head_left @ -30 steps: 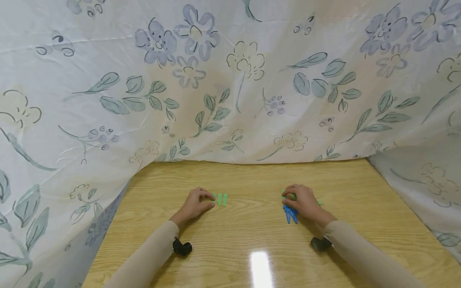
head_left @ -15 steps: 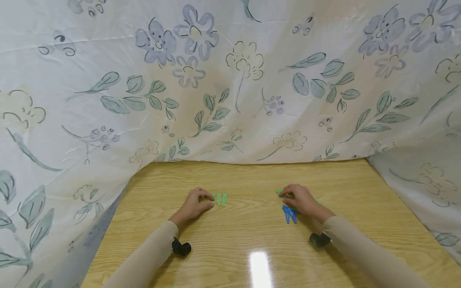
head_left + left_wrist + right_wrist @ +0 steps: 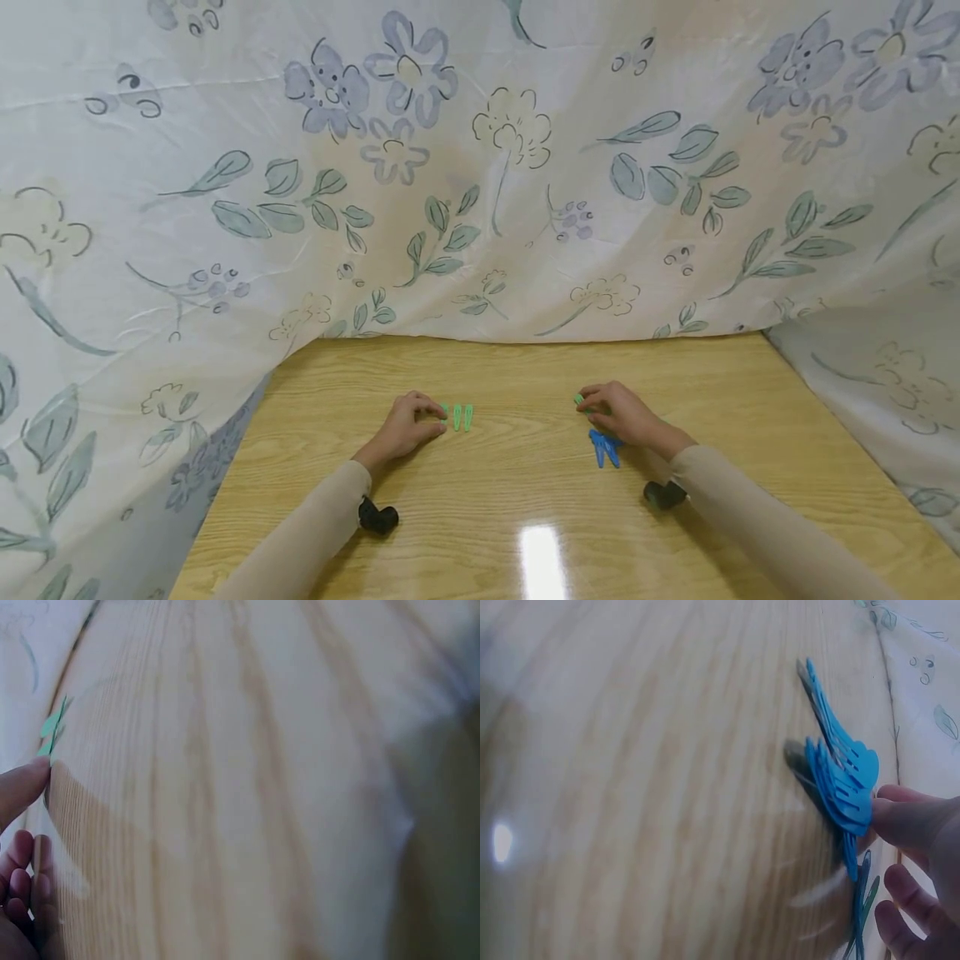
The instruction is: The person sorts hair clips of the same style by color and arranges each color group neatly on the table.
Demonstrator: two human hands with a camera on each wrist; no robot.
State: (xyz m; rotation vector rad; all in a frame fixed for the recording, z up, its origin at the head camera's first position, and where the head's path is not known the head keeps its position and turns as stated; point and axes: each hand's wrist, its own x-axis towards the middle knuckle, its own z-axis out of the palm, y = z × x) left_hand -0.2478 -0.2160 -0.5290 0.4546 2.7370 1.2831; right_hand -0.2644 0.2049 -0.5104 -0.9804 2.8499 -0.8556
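Flowered cloth (image 3: pixel 525 250) hangs behind the wooden table (image 3: pixel 525 483). Right grip (image 3: pixel 618 414) pinches a green clip (image 3: pixel 579 400) beyond blue clips (image 3: pixel 604 448); left grip (image 3: pixel 408 425) touches the green row (image 3: pixel 457 417), clamped or not I cannot tell. Light steadying seems best.

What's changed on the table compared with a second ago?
The right hand shifted slightly left, and the green clip at its fingertips moved left with it. The left hand stayed at the row of green clips, and the blue clips stayed put.
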